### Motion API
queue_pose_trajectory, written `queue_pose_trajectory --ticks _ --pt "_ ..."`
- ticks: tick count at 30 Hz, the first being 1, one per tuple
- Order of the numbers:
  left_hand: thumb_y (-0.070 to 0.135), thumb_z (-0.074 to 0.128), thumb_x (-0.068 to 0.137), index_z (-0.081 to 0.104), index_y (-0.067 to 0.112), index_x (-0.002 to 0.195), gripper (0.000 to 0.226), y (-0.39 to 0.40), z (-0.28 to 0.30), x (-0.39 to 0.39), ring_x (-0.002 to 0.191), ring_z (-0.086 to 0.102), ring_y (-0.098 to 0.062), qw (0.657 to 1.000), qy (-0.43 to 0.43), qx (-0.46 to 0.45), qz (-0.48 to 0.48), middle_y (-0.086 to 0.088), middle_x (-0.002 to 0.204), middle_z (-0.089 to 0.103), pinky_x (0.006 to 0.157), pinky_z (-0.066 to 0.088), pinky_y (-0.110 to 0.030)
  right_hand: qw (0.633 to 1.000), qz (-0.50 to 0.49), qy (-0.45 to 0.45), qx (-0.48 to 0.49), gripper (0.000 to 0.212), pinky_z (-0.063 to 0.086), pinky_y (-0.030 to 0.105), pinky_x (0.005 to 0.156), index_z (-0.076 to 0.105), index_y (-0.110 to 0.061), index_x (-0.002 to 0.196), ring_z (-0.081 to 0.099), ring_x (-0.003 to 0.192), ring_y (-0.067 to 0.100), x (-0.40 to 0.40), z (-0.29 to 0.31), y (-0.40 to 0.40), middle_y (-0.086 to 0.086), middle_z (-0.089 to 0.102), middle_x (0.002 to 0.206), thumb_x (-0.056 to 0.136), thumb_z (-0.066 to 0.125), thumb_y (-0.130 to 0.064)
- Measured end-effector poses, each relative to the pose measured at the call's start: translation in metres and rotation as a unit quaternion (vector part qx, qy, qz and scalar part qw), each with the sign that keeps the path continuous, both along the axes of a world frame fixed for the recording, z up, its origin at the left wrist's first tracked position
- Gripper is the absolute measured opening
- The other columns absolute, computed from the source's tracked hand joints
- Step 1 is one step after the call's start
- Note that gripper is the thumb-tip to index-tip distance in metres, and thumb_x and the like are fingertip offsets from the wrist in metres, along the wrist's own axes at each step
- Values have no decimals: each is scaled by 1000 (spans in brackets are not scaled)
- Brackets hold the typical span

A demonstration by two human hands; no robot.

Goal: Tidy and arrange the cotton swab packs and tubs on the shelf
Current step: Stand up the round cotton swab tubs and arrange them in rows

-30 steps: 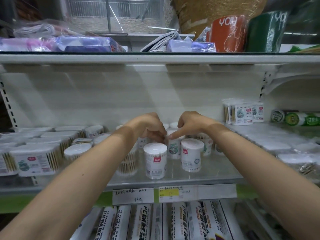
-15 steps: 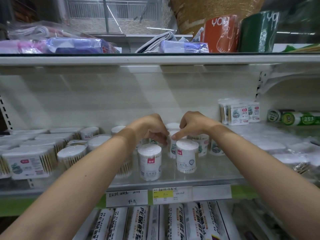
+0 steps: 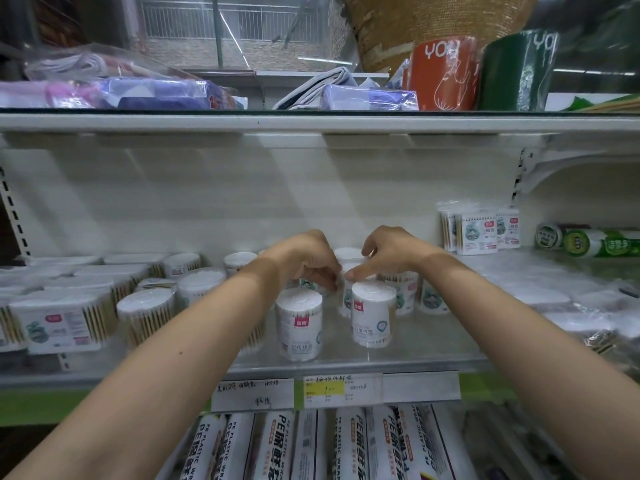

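Two white round cotton swab tubs stand at the shelf front, one on the left [image 3: 299, 327] and one on the right [image 3: 372, 317]. Behind them is another tub [image 3: 346, 299] with a teal label. My right hand [image 3: 391, 251] reaches over the front right tub, thumb and index finger at that rear tub's lid. My left hand [image 3: 304, 261] has curled fingers against the tub's left side and hides a further tub. Rectangular swab packs [image 3: 59, 323] and wooden-stick tubs [image 3: 145, 317] fill the left of the shelf.
Small upright swab packs [image 3: 478, 230] and green rolls [image 3: 588, 242] stand at the back right, with flat bagged packs [image 3: 540, 296] in front. The shelf above [image 3: 311, 123] overhangs closely. Price tags [image 3: 325, 389] line the front edge; plastic wrap rolls [image 3: 346, 445] lie below.
Both hands stay at the same rear tub, the left fingers a little closer to it. The view has drifted slightly; no tub has visibly moved.
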State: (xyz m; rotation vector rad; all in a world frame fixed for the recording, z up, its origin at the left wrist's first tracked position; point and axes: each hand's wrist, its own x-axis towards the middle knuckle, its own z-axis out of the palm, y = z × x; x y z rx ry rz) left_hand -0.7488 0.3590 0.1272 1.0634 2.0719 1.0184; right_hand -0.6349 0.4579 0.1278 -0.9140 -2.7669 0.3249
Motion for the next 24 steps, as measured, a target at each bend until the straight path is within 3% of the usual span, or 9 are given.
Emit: queue_pose_trajectory --ticks 3,7,11,15,21,24 --pt "-6 57 86 56 -16 109 25 -1 -1 0 93 69 -35 1000 4 -3 2 -26 91 68 90 54 -44 1000 5 20 -8 67 48 42 97 61 3 117 60 111 31 4 4 0 18 64 119 79 64 -53" --pt "-1 60 86 57 -14 109 26 -3 2 -3 90 70 -33 1000 5 16 11 -21 87 68 91 52 -47 998 7 58 -5 42 46 30 93 63 -8 119 58 112 22 18 13 8 7 63 124 89 59 -37" --pt "5 66 85 57 -14 111 33 -4 3 -1 90 69 -31 999 23 33 12 -22 97 67 82 57 -34 999 -14 36 2 49 41 23 86 57 -11 127 57 113 20 34 14 12 4 61 126 83 67 -29" --pt "14 66 86 58 -10 112 36 -8 8 0 90 71 -27 998 56 31 13 -18 102 68 86 56 -36 999 -11 49 21 48 41 23 86 57 -11 126 58 111 20 31 9 9 5 62 123 83 68 -30" --pt "18 62 89 61 1 113 30 -67 38 -33 94 67 -22 985 137 90 59 -14 105 67 77 57 -31 992 63 112 7 42 45 22 88 62 -13 120 62 101 16 4 16 -23 5 67 114 83 67 -31" --pt "17 63 88 63 6 108 24 -99 41 -56 85 65 -17 978 148 97 106 -8 97 67 74 55 -30 987 105 117 -15 40 47 22 85 63 -13 118 62 93 14 -17 21 -43 5 69 109 82 69 -30"
